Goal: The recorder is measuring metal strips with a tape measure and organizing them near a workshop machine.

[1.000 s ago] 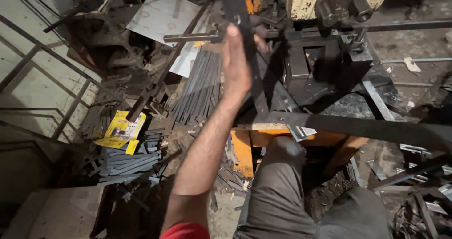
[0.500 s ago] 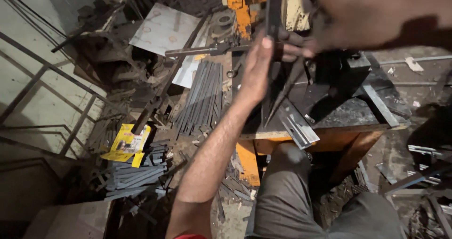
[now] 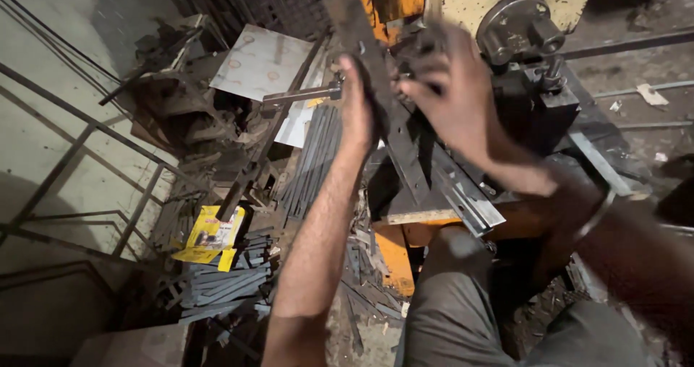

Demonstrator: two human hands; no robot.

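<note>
- The left hand (image 3: 359, 107) presses its palm against a long, flat, dark steel bar (image 3: 376, 85) that runs from far to near.
- The right hand (image 3: 455, 96) grips the same bar from the right.
- Behind stands a yellow, chipped metal press machine (image 3: 506, 6).
- Cut grey steel strips (image 3: 224, 284) lie near left, beside a yellow paper packet (image 3: 213, 233).

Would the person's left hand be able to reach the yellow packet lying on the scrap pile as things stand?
Probably not at once: the left hand grips the flat metal bar, and the yellow packet lies far lower down, though nothing blocks it.
</note>
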